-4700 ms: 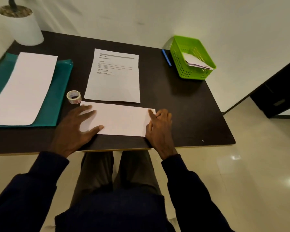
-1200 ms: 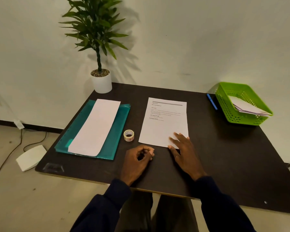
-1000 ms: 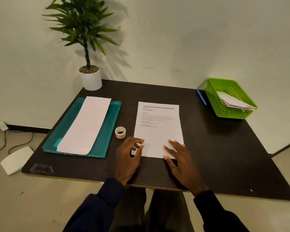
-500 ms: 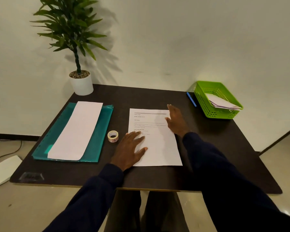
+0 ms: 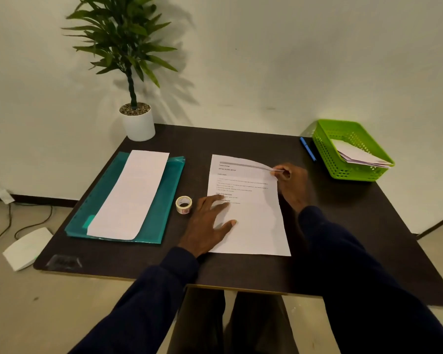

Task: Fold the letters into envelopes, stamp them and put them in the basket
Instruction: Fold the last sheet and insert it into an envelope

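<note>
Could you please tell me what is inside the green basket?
White envelopes lie stacked in the basket, one end jutting over its rim. How many, and anything beneath them, is hidden.

We see a dark counter (image 5: 241, 141), smooth and mostly matt. The letter (image 5: 253, 226) at its middle is plain matt paper, printed in black. Along the left edge lies a folder (image 5: 164, 190) of teal plastic, glossy and half see-through, with a matt paper sheet (image 5: 128, 195) on it. The roll (image 5: 183, 205) just beside the letter has a glossy face. At the far right corner the basket (image 5: 327, 154) is smooth green plastic mesh, holding paper envelopes (image 5: 356, 154); the pen (image 5: 308, 148) by it is blue plastic. At the far left corner the pot (image 5: 138, 126) is smooth and white, topped with rough gravel (image 5: 134, 109). The sleeves (image 5: 149, 297) are dark cloth.
</note>
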